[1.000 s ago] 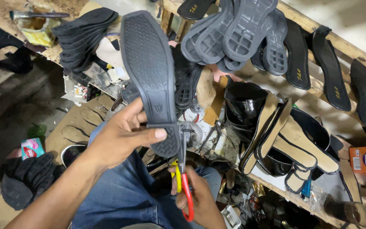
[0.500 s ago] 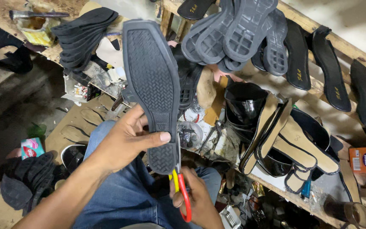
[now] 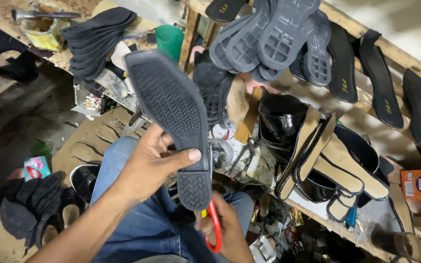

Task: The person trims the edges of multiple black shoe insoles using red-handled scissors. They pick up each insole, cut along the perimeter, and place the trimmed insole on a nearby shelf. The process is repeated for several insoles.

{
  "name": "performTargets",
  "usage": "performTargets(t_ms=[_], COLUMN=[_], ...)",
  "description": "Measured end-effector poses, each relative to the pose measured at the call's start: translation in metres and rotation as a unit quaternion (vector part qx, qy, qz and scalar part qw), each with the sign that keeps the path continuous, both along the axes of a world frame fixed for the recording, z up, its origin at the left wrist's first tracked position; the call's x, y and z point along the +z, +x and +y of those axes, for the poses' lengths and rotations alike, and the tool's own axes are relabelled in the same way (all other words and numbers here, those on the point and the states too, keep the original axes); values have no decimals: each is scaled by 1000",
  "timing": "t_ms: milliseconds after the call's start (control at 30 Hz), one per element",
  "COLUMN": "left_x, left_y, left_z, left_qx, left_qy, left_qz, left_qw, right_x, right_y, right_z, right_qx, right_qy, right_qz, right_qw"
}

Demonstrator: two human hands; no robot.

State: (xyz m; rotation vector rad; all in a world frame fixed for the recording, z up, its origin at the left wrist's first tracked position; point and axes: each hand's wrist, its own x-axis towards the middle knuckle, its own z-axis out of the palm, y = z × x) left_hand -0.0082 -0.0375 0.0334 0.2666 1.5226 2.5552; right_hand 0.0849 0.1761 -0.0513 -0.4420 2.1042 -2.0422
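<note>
Black rubber sole (image 3: 171,112), at the frame's centre, looks light, flexible and grippy, best pinched at its waist just above the heel block, where the left hand (image 3: 147,165) clasps it, while the right hand (image 3: 222,226) below grips red-handled scissors (image 3: 213,229)

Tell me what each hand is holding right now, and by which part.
Left hand grips the black ridged rubber shoe sole near its heel end, thumb across the tread. Right hand holds the red-handled scissors by the handles.

Both hands (image 3: 152,163) closed, left raised
</note>
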Motion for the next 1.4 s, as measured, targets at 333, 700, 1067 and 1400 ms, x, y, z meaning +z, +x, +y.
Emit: performTargets(t_ms=[333, 700, 1067, 1400], left_x=[-2, -11, -5, 1], left_y=[9, 11, 6, 8], left_z=[13, 17, 5, 7], left_qx=[-13, -65, -100, -96], left_qy=[37, 26, 2, -3], left_qz=[-72, -90, -55, -31], left_qw=[997, 993, 993, 995], right_x=[10, 12, -8, 13], right_y=[-10, -16, -16, -19], right_z=[1, 3, 15, 0], right_qx=[-36, -61, -42, -69], right_qy=[75, 49, -13, 61], right_qz=[226, 127, 21, 132], right_qw=[971, 989, 999, 987])
